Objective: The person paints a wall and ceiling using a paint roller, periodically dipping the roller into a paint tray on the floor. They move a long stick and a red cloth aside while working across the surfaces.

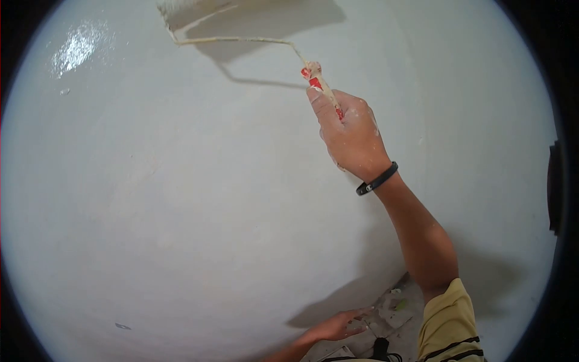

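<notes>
Your right hand [350,136] is raised against the wall [181,199], fingers wrapped tight round the handle [316,81] of the paint roller [241,40], thumb laid along the grip. The handle is red under a heavy crust of pale paint. If it carries any maker's mark, the paint hides it.

From the handle the bent wire frame runs up and to the left to the roller sleeve [181,7], which lies at the top edge of the view, against the wall and partly cut off. Its shadow [259,24] falls on the wall just right of it.

There are paint flecks on your knuckles. A black wristband [377,179] sits on your right wrist. It carries a small pale mark near the clasp, too small to read. Your yellow sleeve [449,323] has dark stripes near the cuff.

Your left hand [335,327] is low, at the foot of the wall, with fingers stretched out and holding nothing. You cannot tell whether it touches the wall.

The wall is pale and even, with a glossy wet patch [77,47] at upper left and a small dark mark [122,326] low on the left. The floor [392,308] at the wall's base is spattered and strewn with scraps. A dark object [555,187] shows at the far right edge, but what it is cannot be made out.
</notes>
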The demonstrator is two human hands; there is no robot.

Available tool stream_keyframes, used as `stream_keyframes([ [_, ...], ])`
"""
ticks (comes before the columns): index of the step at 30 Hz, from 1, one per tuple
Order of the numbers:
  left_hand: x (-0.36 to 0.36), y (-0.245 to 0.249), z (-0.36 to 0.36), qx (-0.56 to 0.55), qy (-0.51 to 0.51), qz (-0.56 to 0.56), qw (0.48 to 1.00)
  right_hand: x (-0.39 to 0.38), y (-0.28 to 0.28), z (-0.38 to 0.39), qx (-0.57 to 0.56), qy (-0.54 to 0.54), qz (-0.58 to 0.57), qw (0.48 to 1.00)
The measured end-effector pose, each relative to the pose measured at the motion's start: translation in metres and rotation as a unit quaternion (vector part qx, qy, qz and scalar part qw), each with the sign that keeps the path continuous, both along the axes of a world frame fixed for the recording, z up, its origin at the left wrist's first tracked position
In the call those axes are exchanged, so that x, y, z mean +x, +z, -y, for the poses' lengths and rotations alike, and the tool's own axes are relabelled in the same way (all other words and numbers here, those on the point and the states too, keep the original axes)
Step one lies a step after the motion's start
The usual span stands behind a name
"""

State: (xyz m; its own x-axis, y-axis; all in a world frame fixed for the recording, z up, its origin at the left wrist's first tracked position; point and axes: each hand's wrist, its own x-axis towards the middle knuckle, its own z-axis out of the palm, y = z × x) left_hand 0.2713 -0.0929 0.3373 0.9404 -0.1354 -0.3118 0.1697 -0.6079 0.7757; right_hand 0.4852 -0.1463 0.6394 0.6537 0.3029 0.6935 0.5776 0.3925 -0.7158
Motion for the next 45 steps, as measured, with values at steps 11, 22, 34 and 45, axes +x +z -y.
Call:
stream_keyframes([
  [11,0.035,0.150,-0.028,-0.119,0.222,0.385,0.888,-0.036,-0.009,-0.018,0.107,-0.041,0.054,0.992],
  [22,0.107,0.241,0.024,-0.108,0.220,0.477,0.844,0.043,0.016,0.023,0.018,-0.024,0.051,0.998],
  [34,0.074,0.306,-0.026,-0.174,0.184,0.412,0.876,0.008,0.015,-0.012,-0.016,-0.052,0.102,0.993],
  [45,0.068,0.300,-0.065,-0.181,0.181,0.225,0.940,0.024,-0.038,-0.034,-0.127,-0.009,-0.043,0.991],
])
